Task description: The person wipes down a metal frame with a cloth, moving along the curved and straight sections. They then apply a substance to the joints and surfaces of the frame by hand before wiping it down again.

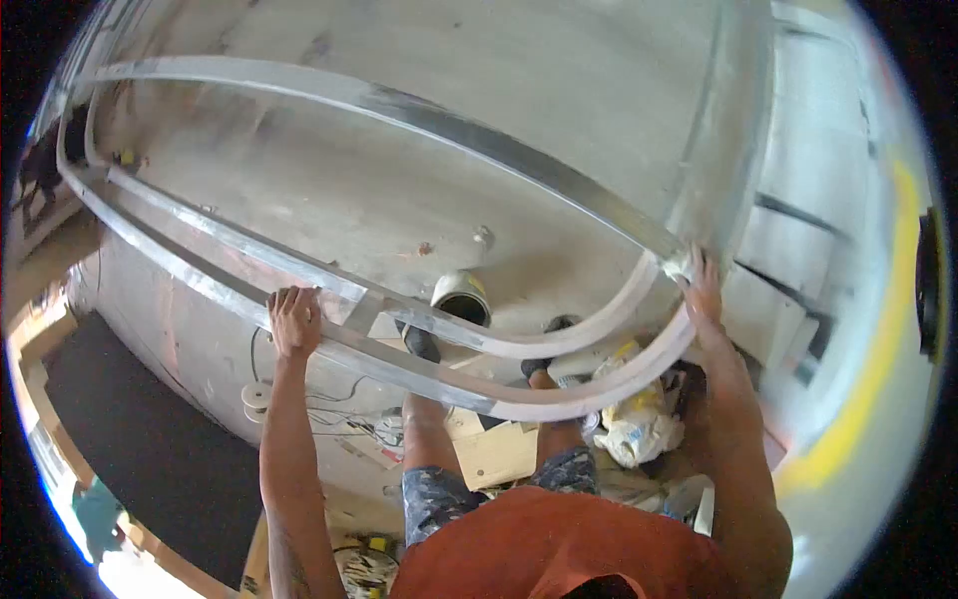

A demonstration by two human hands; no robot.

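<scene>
Bare metal makes up the big frame (419,349) that the person holds up in front of the body, its rails bent by the wide lens; the left hand (294,319) has its fingers curled tight over the near rail; the right hand (705,295) grips the frame at its far right corner, fingers wrapped on the metal; below the frame, on the concrete floor (329,190), a paint can (461,297) stands just beyond the feet; a crumpled plastic bag (639,424) lies beside the right leg, with cardboard (499,449) and cables (339,414) near it.
</scene>
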